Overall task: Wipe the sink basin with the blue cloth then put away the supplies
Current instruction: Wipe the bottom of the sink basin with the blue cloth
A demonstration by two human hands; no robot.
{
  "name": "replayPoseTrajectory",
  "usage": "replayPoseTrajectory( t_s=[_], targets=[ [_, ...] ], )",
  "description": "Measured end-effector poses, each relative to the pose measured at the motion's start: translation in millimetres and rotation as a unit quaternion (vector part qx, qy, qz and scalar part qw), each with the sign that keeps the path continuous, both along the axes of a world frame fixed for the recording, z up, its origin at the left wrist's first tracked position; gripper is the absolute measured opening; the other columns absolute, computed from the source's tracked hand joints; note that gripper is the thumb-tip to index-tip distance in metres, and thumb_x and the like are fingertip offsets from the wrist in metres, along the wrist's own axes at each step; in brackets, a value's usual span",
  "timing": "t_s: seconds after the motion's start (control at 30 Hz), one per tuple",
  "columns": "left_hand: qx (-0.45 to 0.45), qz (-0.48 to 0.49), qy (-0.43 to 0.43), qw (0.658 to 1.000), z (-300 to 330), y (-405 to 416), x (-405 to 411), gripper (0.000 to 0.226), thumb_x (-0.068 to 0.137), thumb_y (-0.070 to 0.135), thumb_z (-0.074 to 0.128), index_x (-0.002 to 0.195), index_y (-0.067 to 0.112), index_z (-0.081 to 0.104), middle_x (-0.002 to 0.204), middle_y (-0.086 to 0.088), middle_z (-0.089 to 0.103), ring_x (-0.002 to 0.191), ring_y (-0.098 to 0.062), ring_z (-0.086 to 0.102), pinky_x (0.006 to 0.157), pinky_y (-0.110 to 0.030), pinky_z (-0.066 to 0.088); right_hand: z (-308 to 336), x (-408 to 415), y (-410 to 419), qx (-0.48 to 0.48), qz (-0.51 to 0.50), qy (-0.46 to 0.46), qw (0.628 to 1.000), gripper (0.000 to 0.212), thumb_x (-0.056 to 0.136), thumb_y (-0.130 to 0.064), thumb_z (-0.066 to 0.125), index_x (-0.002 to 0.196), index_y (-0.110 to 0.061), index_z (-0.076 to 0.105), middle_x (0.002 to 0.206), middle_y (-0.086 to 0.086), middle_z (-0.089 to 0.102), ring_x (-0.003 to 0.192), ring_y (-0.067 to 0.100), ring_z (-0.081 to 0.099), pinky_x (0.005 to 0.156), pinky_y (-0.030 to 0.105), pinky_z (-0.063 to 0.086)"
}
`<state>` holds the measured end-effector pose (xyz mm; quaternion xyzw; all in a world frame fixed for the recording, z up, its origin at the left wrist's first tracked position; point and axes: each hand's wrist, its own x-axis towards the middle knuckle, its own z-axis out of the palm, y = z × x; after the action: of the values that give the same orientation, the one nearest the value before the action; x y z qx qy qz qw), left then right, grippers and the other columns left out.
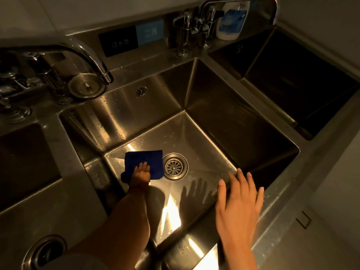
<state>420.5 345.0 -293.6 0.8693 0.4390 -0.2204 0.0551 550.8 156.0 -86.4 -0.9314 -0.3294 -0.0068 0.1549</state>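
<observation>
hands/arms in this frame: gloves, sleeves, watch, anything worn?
Nothing worn on either. The left hand and right hand are bare: no gloves, rings or watch in view. Both forearms are bare as far as the frame shows. A pale patch at the bottom edge by the left arm may be a sleeve or clothing; too dim to tell.

There is 1 view, taken from a camera worn on the person's head. It looks forward and steeply down into the middle sink basin, with the drain near the picture's centre. The lens is wide-angle, so the steel rims bow outward toward the edges. Both forearms enter from the bottom edge, close to the lens; the right hand looms large, while the left hand is smaller, deeper in the basin. The back ledge with the faucet runs across the top. Neighbouring basins are cut off at both sides.
</observation>
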Motion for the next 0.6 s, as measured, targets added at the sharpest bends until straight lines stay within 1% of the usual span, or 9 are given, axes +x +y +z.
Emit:
replayPoseTrajectory(
  t_s=[0.03,0.07,0.1,0.17,0.2,0.23,0.3,0.4,0.6],
  targets=[
    [0.021,-0.006,-0.039,0.999,-0.2,-2.7,1.8,0.051,0.091,-0.002,0.057,0.136,-0.016,0.038,0.143,-0.034,0.036,0.134,-0.035,0.043,0.112,-0.038,0.034,0.2,0.0,0.6,0.002,-0.001,0.000,1.000,0.052,0.091,-0.043,0.029,0.122,-0.011,0.056,0.137,0.009,0.047,0.136,0.023,0.028,0.114,0.043,0.005],
    [0.017,-0.016,-0.042,0.999,2.3,-2.6,4.7,0.053,0.075,-0.005,0.075,0.121,-0.019,0.053,0.129,-0.036,0.052,0.119,-0.035,0.058,0.100,-0.038,0.048,0.3,0.2,1.1,0.003,-0.003,0.000,1.000,0.052,0.091,-0.043,0.029,0.121,-0.011,0.057,0.137,0.009,0.047,0.135,0.023,0.028,0.114,0.043,0.006],
    [0.029,-0.028,-0.038,0.998,4.4,-1.1,5.3,0.056,0.074,-0.003,0.076,0.122,-0.019,0.053,0.129,-0.035,0.052,0.120,-0.034,0.057,0.100,-0.038,0.048,0.1,-0.1,1.1,0.003,-0.005,0.000,1.000,0.053,0.091,-0.044,0.028,0.121,-0.012,0.057,0.137,0.009,0.048,0.135,0.023,0.028,0.114,0.044,0.006],
    [-0.006,-0.015,0.022,1.000,-5.6,8.9,6.1,0.056,0.099,0.008,0.043,0.148,-0.005,0.018,0.156,-0.023,0.016,0.145,-0.030,0.021,0.120,-0.039,0.018,-0.7,-0.1,0.6,0.004,-0.003,-0.005,1.000,0.055,0.092,-0.046,0.025,0.121,-0.012,0.057,0.136,0.008,0.048,0.135,0.023,0.028,0.114,0.044,0.007],
    [-0.035,-0.005,0.075,0.997,-3.8,15.8,9.4,0.057,0.102,0.015,0.035,0.151,0.002,0.007,0.159,-0.016,0.003,0.148,-0.029,0.007,0.121,-0.040,0.008,-1.1,-0.1,0.1,0.006,-0.001,-0.007,1.000,0.054,0.092,-0.045,0.026,0.121,-0.012,0.057,0.136,0.008,0.049,0.135,0.023,0.029,0.114,0.044,0.007],
    [-0.051,0.002,0.093,0.994,-3.2,22.7,14.0,0.059,0.102,0.018,0.035,0.152,0.006,0.005,0.160,-0.013,0.000,0.148,-0.028,0.004,0.121,-0.040,0.006,-1.4,-0.2,-0.4,0.009,0.000,-0.008,1.000,0.052,0.092,-0.044,0.027,0.120,-0.012,0.057,0.136,0.009,0.049,0.135,0.023,0.029,0.113,0.045,0.008],
    [-0.035,-0.004,0.082,0.996,-10.3,31.0,20.9,0.062,0.100,0.018,0.040,0.152,0.008,0.008,0.160,-0.012,0.002,0.148,-0.027,0.006,0.121,-0.040,0.010,-2.1,-0.2,-0.6,0.017,0.001,-0.010,1.000,0.051,0.092,-0.043,0.029,0.120,-0.011,0.057,0.135,0.009,0.049,0.134,0.024,0.030,0.113,0.045,0.009],
    [-0.028,-0.008,0.079,0.996,-12.9,33.9,20.5,0.058,0.101,0.014,0.039,0.152,0.008,0.011,0.160,-0.012,0.006,0.147,-0.027,0.011,0.120,-0.039,0.013,-2.1,-0.1,-0.7,0.022,0.001,-0.012,1.000,0.052,0.093,-0.043,0.027,0.121,-0.011,0.056,0.136,0.009,0.048,0.135,0.024,0.030,0.113,0.043,0.007],
    [-0.058,-0.012,0.116,0.991,-20.4,14.6,9.0,0.061,0.102,0.020,0.037,0.152,0.009,0.005,0.160,-0.011,0.000,0.148,-0.027,0.005,0.121,-0.038,0.007,-0.1,-0.4,-1.5,0.031,0.004,-0.008,0.999,0.048,0.094,-0.040,0.031,0.122,-0.009,0.055,0.136,0.011,0.048,0.134,0.024,0.030,0.113,0.043,0.007]
  ],
)
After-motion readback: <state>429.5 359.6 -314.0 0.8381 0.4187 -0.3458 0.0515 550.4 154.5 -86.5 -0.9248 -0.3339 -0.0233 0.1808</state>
